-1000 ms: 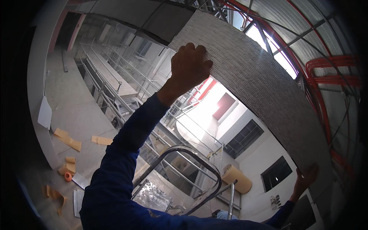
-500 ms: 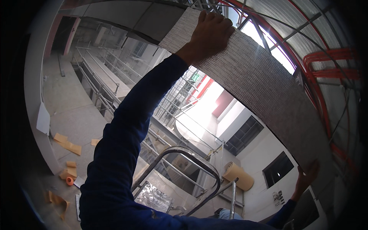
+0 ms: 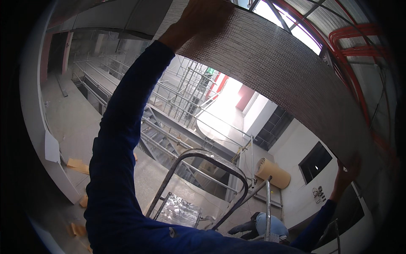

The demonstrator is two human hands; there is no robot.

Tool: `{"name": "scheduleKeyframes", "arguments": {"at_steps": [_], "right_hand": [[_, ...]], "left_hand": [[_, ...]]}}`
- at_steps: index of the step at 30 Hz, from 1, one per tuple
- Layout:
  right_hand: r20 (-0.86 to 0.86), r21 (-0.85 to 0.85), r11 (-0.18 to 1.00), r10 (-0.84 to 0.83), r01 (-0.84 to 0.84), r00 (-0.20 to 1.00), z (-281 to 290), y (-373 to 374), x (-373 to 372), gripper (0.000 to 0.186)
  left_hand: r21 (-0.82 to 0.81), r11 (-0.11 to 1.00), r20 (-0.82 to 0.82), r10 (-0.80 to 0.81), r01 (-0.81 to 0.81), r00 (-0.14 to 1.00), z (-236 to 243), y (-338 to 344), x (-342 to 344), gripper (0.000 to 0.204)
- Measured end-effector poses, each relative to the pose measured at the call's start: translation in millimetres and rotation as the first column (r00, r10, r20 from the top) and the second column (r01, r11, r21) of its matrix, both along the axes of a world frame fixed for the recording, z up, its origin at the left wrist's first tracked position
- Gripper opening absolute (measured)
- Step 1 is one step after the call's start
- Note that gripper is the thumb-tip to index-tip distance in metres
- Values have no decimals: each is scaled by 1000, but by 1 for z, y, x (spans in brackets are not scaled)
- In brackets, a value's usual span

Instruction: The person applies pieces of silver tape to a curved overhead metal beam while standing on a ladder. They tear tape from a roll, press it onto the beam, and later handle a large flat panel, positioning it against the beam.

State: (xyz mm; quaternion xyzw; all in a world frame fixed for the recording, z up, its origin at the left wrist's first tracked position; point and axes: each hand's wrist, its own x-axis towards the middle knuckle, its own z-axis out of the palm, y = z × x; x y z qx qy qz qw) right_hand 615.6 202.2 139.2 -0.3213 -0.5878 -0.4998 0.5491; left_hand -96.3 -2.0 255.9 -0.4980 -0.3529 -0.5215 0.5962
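A long band of silver foil-faced insulation sheet (image 3: 270, 63) spans overhead from the upper left down to the right. My left hand (image 3: 203, 21) is at its upper left part, partly smeared by motion, with the fingers closed against the sheet near its top edge. At the lower right end, my right hand (image 3: 347, 175) grips the bottom edge, thumb below; its fingers are dim against the foil. Beyond the sheet's left end runs a darker grey panel (image 3: 146, 19). Whatever lies behind the sheet is hidden.
Below me stands a metal ladder's curved top rail (image 3: 203, 154) with a worn step (image 3: 177, 210). A tan roll (image 3: 272, 172), scaffolding (image 3: 182, 80), stairs (image 3: 154, 133) and paper scraps (image 3: 78, 165) are lower down. Another person (image 3: 268, 224) bends over below. Red pipes (image 3: 355, 36) run overhead.
My left hand has moved up and left along the sheet. My right hand has shifted slightly right and up, still at the lower edge. The person below has come further into view.
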Motion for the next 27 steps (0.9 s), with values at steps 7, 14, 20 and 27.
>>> {"name": "scheduleKeyframes", "arguments": {"at_steps": [7, 14, 20, 27], "right_hand": [[65, 117, 989, -96, 88, 993, -5, 2, -23, 61], [-47, 381, 919, -88, 100, 995, -40, -39, -51, 40], [-85, 366, 930, 32, 2, 996, -92, -107, -102, 42], [136, 269, 953, 108, -142, 985, -175, -215, -160, 46]], "left_hand": [[40, 999, -44, 20, -18, 999, -41, 18, -5, 23], [-170, 982, -294, -124, 76, 948, -89, 5, 73, 48], [-607, 760, -125, -380, 232, 917, -146, -16, 153, 86], [-950, 213, 49, -626, 230, 779, -193, -28, 211, 92]]}}
